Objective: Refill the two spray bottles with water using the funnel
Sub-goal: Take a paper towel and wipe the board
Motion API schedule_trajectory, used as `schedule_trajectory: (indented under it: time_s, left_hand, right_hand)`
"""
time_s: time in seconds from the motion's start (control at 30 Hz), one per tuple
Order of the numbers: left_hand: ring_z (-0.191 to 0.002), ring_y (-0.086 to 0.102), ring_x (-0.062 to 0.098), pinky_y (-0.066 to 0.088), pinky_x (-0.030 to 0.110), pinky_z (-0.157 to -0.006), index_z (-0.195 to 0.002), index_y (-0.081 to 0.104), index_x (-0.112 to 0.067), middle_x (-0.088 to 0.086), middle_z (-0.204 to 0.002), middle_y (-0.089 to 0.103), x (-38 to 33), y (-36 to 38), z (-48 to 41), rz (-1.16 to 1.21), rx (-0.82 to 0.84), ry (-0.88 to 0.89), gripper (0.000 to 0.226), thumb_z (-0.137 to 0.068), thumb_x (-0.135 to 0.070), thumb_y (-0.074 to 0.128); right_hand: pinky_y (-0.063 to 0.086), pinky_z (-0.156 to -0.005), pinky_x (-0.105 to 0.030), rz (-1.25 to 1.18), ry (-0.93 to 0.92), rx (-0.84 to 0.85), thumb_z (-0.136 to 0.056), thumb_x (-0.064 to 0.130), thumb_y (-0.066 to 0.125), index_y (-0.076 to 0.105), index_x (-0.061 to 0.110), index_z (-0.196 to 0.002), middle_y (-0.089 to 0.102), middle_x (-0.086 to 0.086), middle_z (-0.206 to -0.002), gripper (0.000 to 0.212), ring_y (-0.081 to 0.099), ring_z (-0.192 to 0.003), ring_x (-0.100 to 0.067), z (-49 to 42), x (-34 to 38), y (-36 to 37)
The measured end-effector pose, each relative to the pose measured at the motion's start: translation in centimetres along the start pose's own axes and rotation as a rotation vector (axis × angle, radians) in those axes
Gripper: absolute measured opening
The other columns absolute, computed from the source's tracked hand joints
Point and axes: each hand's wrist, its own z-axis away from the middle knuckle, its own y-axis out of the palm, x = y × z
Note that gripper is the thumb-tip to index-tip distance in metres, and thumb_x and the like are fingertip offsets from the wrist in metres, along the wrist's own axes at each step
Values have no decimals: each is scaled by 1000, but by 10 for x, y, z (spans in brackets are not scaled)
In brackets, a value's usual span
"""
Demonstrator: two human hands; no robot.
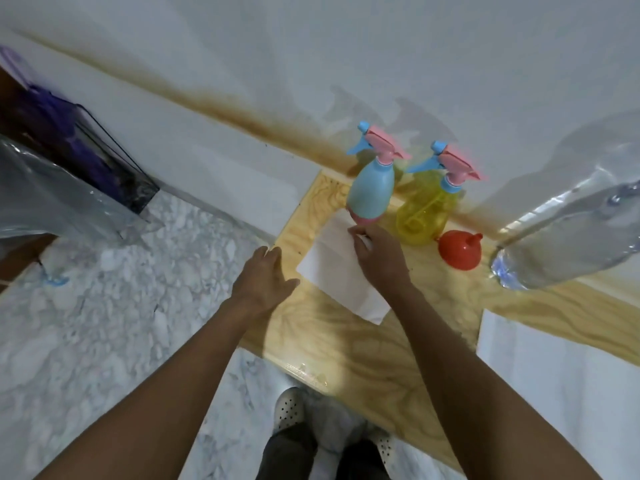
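A blue spray bottle point(371, 188) with a pink trigger stands at the back of the wooden table point(363, 344), near the wall. To its right stands a clear yellow spray bottle point(424, 211), also with a pink trigger. A red funnel point(459, 252) lies on the table right of the yellow bottle. A large clear water bottle point(568, 233) stands at the right. My right hand point(379, 258) pinches the far edge of a white paper sheet point(332, 268) just in front of the blue bottle. My left hand point(266, 275) hovers open over the table's left edge.
A white sheet point(554, 382) covers the table's right part. Marble floor lies to the left, with a clear plastic bag point(52, 199) and a dark wire-framed box point(114, 168) by the wall. My feet in dotted slippers point(291, 407) show below the table edge.
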Motion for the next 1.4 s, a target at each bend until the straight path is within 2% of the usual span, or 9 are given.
schedule_trajectory:
  time_s: [0.23, 0.47, 0.73, 0.87, 0.97, 1.07, 1.23, 1.33, 1.4]
  left_hand:
    - [-137, 43, 23, 39, 34, -107, -149, 36, -12, 6, -153, 36, 11, 3, -15, 35, 14, 64, 86, -81, -46, 76]
    - [-144, 34, 19, 34, 25, -107, -155, 27, -13, 2, -162, 22, 20, 3, -17, 106, 83, 100, 96, -80, -41, 79]
    - [-142, 36, 17, 38, 23, -100, -156, 24, -16, -1, -162, 19, 24, 8, -21, 141, 83, 85, 98, -80, -40, 79]
    - [-138, 40, 16, 44, 24, -97, -156, 24, -17, -3, -161, 20, 24, 8, -21, 140, 76, 85, 98, -79, -41, 80]
    - [-136, 43, 17, 45, 24, -95, -156, 25, -18, -3, -161, 20, 25, 8, -22, 138, 72, 87, 97, -79, -41, 80]
    - [-128, 51, 20, 49, 26, -91, -155, 25, -19, -4, -160, 21, 24, 8, -22, 148, 78, 78, 97, -79, -41, 80]
    - [-130, 50, 20, 51, 29, -96, -155, 27, -18, -4, -160, 21, 25, 8, -23, 162, 81, 73, 98, -78, -40, 82]
    - [-132, 47, 19, 47, 25, -95, -155, 27, -17, -3, -159, 22, 25, 8, -22, 165, 75, 78, 97, -78, -40, 81]
    - [-135, 43, 17, 38, 19, -92, -155, 27, -17, -2, -159, 23, 24, 8, -21, 136, 62, 89, 96, -78, -41, 80]
  right_hand:
    - [38, -110, -50, 539, -143, -15, -89, 45, 61, 61, 11, -130, 48, -16, -148, 53, 46, -136, -36, -8, -16, 36]
    - [1, -123, -37, 442, -68, 164, -106, 39, 33, 24, 11, -156, 12, -13, -166, 58, 6, -154, -25, 13, -25, 78]
    - [-1, -122, -25, 260, -133, 233, -106, 5, 32, 32, 7, -152, 17, -6, -164, 46, 10, -153, -18, -19, -11, 90]
    - [18, -123, -26, 319, -218, 341, -106, 5, 34, 38, 9, -150, 28, -4, -161, 44, 24, -150, -14, -25, -5, 86]
    - [42, -95, -7, 285, -278, 280, -106, 23, 44, 60, 11, -132, 64, 13, -125, 33, 57, -110, 6, -22, 6, 79]
    - [49, -92, -23, 367, -280, 103, -96, 22, 61, 69, 16, -118, 74, 3, -109, 25, 69, -102, -13, -20, 9, 71]
    - [41, -110, -52, 495, -333, 78, -100, 27, 45, 42, 8, -148, 43, -20, -152, 51, 44, -139, -37, -29, 0, 85]
    - [22, -122, -41, 671, -397, 295, -107, 13, 25, 7, 9, -157, 9, -14, -166, 53, 11, -154, -29, -33, 2, 95]
    - [11, -124, -33, 563, -382, 351, -106, 5, 24, 8, 9, -157, 5, -10, -167, 54, 6, -154, -24, -34, 4, 101]
